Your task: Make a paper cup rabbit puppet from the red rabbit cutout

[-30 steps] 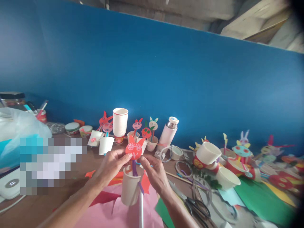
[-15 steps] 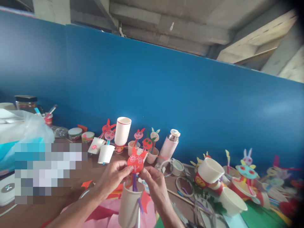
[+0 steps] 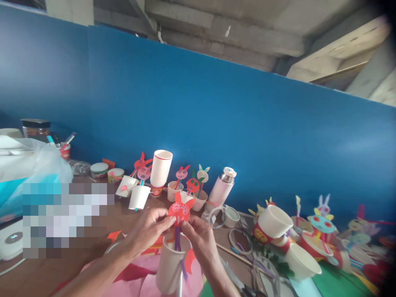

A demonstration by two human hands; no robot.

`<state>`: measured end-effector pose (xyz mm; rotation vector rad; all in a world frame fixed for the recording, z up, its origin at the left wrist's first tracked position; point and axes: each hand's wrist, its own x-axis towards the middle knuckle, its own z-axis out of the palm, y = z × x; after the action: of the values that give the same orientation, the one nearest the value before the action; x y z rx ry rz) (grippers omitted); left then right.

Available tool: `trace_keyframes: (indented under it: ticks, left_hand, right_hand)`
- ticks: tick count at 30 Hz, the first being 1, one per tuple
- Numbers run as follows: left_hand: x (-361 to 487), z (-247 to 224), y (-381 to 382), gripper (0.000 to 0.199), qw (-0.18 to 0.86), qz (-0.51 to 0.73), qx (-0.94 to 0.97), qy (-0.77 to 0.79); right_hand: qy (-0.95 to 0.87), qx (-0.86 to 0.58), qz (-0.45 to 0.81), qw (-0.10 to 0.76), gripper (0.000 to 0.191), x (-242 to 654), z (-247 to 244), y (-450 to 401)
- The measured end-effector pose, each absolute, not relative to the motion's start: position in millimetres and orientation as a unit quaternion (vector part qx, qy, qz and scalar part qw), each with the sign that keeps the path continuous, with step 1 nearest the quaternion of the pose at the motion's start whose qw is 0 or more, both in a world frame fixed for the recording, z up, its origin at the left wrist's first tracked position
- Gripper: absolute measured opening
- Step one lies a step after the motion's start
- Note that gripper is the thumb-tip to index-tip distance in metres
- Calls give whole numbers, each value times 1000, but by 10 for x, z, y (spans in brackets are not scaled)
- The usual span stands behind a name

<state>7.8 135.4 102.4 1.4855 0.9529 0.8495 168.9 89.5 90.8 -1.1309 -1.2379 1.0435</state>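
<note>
A red paper face with ears (image 3: 179,212) is pinched at its left lower edge by my left hand (image 3: 154,229), thumb on the front. At its lower right edge, my right hand (image 3: 199,235) pinches it too. Purple pipe-cleaner stems (image 3: 177,239) run from the face down into a white paper cup (image 3: 169,268), which stands below and between my hands. Another purple piece (image 3: 183,269) and an orange-red paper scrap (image 3: 189,260) show at the cup's right side. Pink paper (image 3: 126,286) lies beneath.
Behind are stacked paper cups (image 3: 161,168), cups with paper faces (image 3: 140,197) and a pink thermos (image 3: 221,190). Wire coils (image 3: 240,241), scissors (image 3: 252,291) and more decorated cups (image 3: 274,222) lie right. A plastic bag (image 3: 37,161) and tubs (image 3: 99,170) are left.
My right thumb has come onto the lower edge of the red face, where it was apart from it before. The face and both hands have shifted slightly right in view.
</note>
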Motion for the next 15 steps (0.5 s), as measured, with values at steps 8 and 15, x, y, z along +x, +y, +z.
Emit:
trace_keyframes:
  ticks: [8,15]
  left_hand:
    - [93,1111,1347,34,594,377,596,387]
    - [18,1103,1412,31,613,419,561,365]
  right_hand:
    - [-523,-475,446,549,35,1727,896,899]
    - [-561,-455,471,506,46,1822,1007,877]
